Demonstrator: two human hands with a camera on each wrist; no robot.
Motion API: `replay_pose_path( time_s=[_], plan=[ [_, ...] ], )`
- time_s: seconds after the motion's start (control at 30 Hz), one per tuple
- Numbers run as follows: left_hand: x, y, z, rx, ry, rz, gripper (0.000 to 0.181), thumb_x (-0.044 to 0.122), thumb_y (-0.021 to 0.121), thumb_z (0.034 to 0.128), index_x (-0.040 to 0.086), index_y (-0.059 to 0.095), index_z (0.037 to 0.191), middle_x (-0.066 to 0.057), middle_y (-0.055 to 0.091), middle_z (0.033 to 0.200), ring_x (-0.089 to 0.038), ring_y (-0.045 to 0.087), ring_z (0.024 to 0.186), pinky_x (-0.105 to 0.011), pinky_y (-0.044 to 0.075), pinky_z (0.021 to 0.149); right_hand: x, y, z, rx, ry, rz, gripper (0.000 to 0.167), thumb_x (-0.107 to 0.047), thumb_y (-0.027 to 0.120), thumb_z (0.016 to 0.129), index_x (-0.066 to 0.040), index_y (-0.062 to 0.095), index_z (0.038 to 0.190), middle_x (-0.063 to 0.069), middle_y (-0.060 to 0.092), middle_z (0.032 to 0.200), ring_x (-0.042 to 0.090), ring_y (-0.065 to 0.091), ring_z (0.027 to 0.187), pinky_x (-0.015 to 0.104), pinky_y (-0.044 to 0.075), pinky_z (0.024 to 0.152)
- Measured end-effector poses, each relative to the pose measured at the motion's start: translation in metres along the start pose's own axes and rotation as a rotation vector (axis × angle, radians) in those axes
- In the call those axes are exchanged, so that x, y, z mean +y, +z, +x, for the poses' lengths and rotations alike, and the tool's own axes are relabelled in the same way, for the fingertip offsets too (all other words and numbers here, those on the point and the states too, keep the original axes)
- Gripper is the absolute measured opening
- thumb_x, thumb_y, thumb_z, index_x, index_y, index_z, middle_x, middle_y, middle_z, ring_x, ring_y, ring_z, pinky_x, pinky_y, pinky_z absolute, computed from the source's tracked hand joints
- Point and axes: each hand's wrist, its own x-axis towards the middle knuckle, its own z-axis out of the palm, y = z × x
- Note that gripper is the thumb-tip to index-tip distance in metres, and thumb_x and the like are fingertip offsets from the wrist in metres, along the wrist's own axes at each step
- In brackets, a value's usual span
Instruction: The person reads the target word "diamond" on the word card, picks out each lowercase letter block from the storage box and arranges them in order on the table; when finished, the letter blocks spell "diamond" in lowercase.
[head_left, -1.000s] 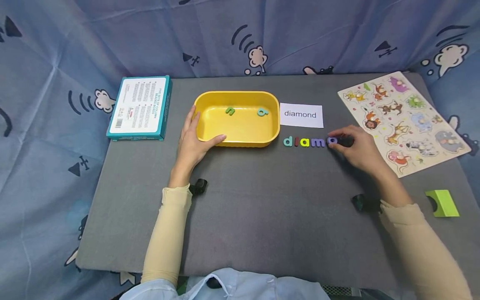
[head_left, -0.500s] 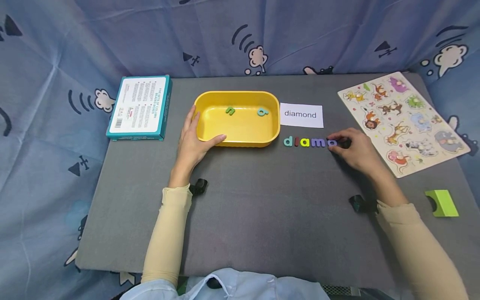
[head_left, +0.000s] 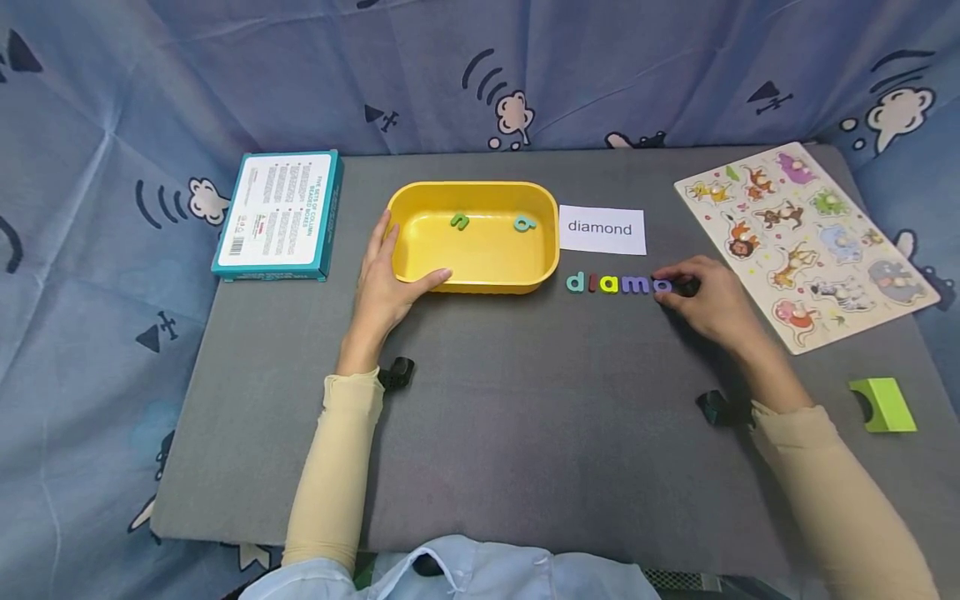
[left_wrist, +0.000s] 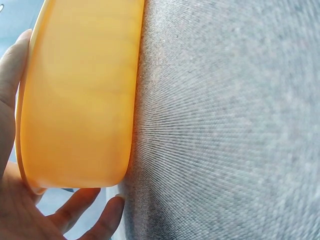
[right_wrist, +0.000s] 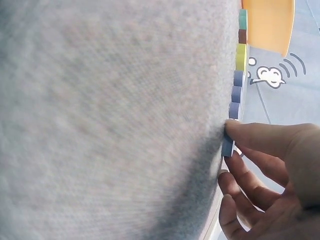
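The right hand [head_left: 712, 296] pinches a small purple letter "o" [head_left: 662, 285] between thumb and index finger. The piece is at the right end of a row on the grey worktop [head_left: 525, 433], well in from the right edge: a teal "d" [head_left: 575, 283], a narrow dark red letter [head_left: 593, 284], a yellow "a" [head_left: 609, 285] and a purple "m" [head_left: 635, 285]. The left hand [head_left: 384, 290] is spread around the near-left corner of a yellow rectangular plastic tray [head_left: 480, 267] (thumb along its near side, fingers against its left end). In that tray, towards the worktop's far edge, lie a green letter [head_left: 460, 222] and a light-blue letter [head_left: 524, 223], apart. A white card printed "diamond" [head_left: 602, 229] lies just right of the tray, beyond the row.
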Motion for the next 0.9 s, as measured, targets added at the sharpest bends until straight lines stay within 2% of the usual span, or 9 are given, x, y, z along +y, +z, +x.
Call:
replay_pose_path(
  time_s=[0.13,0.3,0.53,0.77,0.9],
  plan=[
    [0.0,0.0,0.0,-0.002,0.004,0.003,0.116,0.056,0.089,0.0809,0.011,0.028,0.169,0.013,0.01,0.179,-0.028,0.022,0.163,-0.053,0.026,0.131,-0.001,-0.001,0.002,-0.01,0.012,0.005,0.033,-0.003,0.078,0.093,0.005,0.071,0.124,0.03,0.064,0.121,0.044,0.059,0.11,0.058,0.042,0.093],
    [0.0,0.0,0.0,-0.002,0.01,0.006,0.115,0.056,0.088,0.0812,0.01,0.028,0.169,0.014,0.009,0.179,-0.028,0.021,0.163,-0.053,0.025,0.131,-0.005,-0.006,0.007,0.008,-0.01,0.033,0.037,-0.001,0.081,0.09,0.007,0.069,0.124,0.032,0.066,0.12,0.047,0.061,0.112,0.061,0.044,0.096],
    [0.001,0.0,0.0,-0.003,0.01,0.008,0.116,0.057,0.088,0.0814,0.01,0.028,0.169,0.013,0.009,0.179,-0.028,0.021,0.163,-0.053,0.025,0.131,-0.023,-0.015,0.017,0.041,-0.023,0.035,0.03,-0.009,0.076,0.096,0.004,0.071,0.123,0.029,0.066,0.121,0.045,0.059,0.112,0.058,0.042,0.093],
    [0.001,0.0,-0.001,-0.002,-0.004,0.006,0.116,0.057,0.088,0.081,0.012,0.028,0.169,0.012,0.009,0.179,-0.028,0.022,0.163,-0.052,0.025,0.131,-0.055,-0.006,0.033,0.128,-0.085,0.082,0.024,-0.007,0.073,0.098,0.004,0.073,0.119,0.026,0.068,0.115,0.042,0.061,0.108,0.048,0.041,0.087],
    [0.0,0.0,-0.001,0.0,-0.003,0.008,0.116,0.058,0.088,0.0809,0.012,0.028,0.169,0.013,0.009,0.179,-0.028,0.022,0.163,-0.053,0.025,0.131,-0.082,0.006,0.046,0.118,-0.111,0.104,0.024,-0.008,0.074,0.097,0.002,0.073,0.119,0.023,0.07,0.115,0.039,0.059,0.11,0.048,0.042,0.09]
  ],
)
